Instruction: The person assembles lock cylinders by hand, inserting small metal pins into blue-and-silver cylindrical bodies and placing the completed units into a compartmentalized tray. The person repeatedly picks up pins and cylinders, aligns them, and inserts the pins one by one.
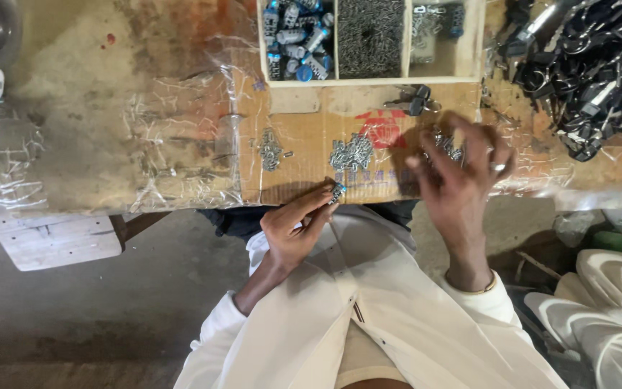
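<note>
left hand (pixel 293 230) pinching a small blue-and-metal part (pixel 337 191) at the cardboard sheet's (pixel 304 137) near edge; right hand (pixel 462 173) open, fingers spread over loose metal pieces (pixel 446 144), second pile (pixel 350 153) between the hands

I see soft, even daylight over the tabletop (pixel 73 115), bright enough but flat, with no hard beam. The clear plastic sheet (pixel 174 137) throws small white glints along its creases. My right hand (pixel 462 173) casts a dim shadow onto the cardboard (pixel 304 137) just left of it, so the light seems to come from the right. The floor (pixel 73 317) below is darker and muddy. The white shirt (pixel 397 317) runs close to overexposed. Focus is fair in the middle; the small metal pieces (pixel 350 153) smear into grey clumps. Edges bend slightly, and the corners look soft.
</note>
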{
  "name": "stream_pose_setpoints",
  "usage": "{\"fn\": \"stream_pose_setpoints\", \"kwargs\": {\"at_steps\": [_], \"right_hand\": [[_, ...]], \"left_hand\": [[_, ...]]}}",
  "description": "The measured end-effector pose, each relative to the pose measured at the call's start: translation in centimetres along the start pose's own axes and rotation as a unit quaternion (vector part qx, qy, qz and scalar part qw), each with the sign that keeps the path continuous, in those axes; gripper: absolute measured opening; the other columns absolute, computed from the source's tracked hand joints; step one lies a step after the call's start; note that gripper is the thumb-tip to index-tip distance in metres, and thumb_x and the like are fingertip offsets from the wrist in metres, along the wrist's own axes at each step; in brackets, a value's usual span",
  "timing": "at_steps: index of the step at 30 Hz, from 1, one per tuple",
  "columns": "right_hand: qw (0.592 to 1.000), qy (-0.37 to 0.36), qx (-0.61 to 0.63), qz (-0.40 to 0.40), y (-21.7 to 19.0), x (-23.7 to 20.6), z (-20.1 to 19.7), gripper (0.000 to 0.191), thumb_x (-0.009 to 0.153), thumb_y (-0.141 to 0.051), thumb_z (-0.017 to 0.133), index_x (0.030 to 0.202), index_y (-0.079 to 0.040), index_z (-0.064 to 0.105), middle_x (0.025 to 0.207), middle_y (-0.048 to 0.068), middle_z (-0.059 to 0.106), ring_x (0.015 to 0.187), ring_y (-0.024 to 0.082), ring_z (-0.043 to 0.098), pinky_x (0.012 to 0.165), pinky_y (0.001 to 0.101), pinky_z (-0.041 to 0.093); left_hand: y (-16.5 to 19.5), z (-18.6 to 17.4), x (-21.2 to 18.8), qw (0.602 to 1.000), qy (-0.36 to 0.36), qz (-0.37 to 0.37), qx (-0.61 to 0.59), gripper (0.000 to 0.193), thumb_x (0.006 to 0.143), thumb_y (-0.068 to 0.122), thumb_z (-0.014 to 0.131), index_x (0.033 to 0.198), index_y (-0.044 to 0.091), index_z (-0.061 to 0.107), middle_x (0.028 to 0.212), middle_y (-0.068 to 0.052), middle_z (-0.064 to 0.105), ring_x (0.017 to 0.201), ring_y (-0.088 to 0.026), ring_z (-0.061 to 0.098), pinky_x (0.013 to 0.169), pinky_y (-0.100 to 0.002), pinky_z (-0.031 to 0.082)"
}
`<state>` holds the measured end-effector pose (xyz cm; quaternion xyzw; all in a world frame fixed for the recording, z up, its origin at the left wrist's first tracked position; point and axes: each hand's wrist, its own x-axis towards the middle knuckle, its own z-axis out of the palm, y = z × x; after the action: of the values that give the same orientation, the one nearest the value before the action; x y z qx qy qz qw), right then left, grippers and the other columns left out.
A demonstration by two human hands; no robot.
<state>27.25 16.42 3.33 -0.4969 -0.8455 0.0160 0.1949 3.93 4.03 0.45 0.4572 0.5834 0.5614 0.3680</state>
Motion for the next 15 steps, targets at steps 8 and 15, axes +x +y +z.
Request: {"fn": "stream_pose_setpoints", "kwargs": {"at_steps": [8, 15], "right_hand": [[0.992, -0.062, 0.087, 0.066, 0.4, -3.1, -0.5, 0.052, 0.091, -0.041, 0.09, 0.134, -0.016, 0.073, 0.159, 0.002, 0.05, 0.147, 0.027, 0.04, 0.121, 0.0434, 0.027], [0.993, -0.04, 0.105, -0.017, 0.1, -3.0, -0.2, 0.047, 0.085, -0.049, 0.086, 0.12, -0.02, 0.076, 0.152, 0.003, 0.051, 0.14, 0.031, 0.039, 0.119, 0.0467, 0.028]], "left_hand": [[-0.6, -0.2, -0.2, 0.998, -0.012, -0.026, -0.054, 0.025, 0.089, -0.012, 0.077, 0.113, -0.009, 0.071, 0.121, -0.023, 0.073, 0.089, -0.02, 0.079, 0.066, -0.024, 0.066], [-0.8, -0.1, -0.2, 0.997, -0.005, -0.035, -0.068, 0.025, 0.089, -0.013, 0.076, 0.113, -0.009, 0.071, 0.121, -0.023, 0.073, 0.091, -0.021, 0.079, 0.068, -0.025, 0.067]]}}
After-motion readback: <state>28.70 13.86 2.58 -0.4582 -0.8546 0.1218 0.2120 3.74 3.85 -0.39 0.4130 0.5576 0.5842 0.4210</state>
